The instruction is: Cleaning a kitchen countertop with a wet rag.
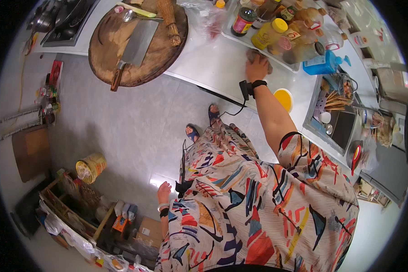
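Note:
My right hand [256,69] presses down on a greyish-brown cleaning cloth [269,67] on the white countertop [204,64]. The cloth lies mostly under my fingers, against the front side of a white tray [265,53]. Near my right forearm, a round yellow disc with a white rim [283,99], possibly a lid, rests on the counter. At my side hangs my left hand [164,193], away from the counter, with fingers loosely curled. Nothing shows in it, though its palm is partly hidden.
A cleaver [141,42] lies on a round wooden chopping block [103,61], its handle past the edge. Several sauce bottles [244,21] crowd the tray beside a blue pump bottle [321,64]. Chopsticks [338,101] stand by the sink [341,132]. A yellow bucket [91,167] is on the floor.

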### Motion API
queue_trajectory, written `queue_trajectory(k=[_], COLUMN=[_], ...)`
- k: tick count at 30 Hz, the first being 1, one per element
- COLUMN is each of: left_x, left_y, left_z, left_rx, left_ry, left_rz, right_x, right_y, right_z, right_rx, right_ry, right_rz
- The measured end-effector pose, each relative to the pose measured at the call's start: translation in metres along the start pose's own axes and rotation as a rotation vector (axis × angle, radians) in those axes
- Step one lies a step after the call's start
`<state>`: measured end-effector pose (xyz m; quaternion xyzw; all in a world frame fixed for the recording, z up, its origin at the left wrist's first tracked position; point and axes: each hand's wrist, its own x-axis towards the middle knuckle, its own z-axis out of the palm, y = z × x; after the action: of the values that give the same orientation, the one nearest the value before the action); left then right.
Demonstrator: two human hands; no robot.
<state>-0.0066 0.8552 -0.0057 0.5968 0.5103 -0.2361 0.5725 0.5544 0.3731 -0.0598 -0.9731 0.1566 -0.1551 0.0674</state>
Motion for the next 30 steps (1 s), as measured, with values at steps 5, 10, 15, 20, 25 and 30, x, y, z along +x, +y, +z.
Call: queue_trajectory(k=[5,10,15,20,25,30], left_x=[-0.013,-0.016,-0.015,-0.02,-0.036,-0.057], left_y=[-0.006,-0.019,-0.034,-0.048,-0.059,-0.059], left_z=[0.015,0.015,0.021,0.029,0.048,0.058], left_rx=[-0.063,-0.278,-0.315,-0.32,-0.378,-0.305], left_ry=[0.017,0.054,0.037,0.075,0.095,0.152], left_rz=[-0.008,0.015,0.086,0.037,-0.004,-0.046], right_x=[0.007,-0.008,-0.01,0.01,0.03,0.056], right_y=[-0.071,-0.103,-0.122,-0.167,-0.214,-0.226], right_z=[-0.019,-0.043,-0.054,-0.083,-0.068,-0.044], right_rx=[0.116,0.304,0.33,0.71,0.626,0.367], right_ry=[-0.053,0.008,-0.156,-0.204,-0.198,-0.004], right_rz=[-0.232,-0.531,-0.619,-0.522,-0.521,-0.431])
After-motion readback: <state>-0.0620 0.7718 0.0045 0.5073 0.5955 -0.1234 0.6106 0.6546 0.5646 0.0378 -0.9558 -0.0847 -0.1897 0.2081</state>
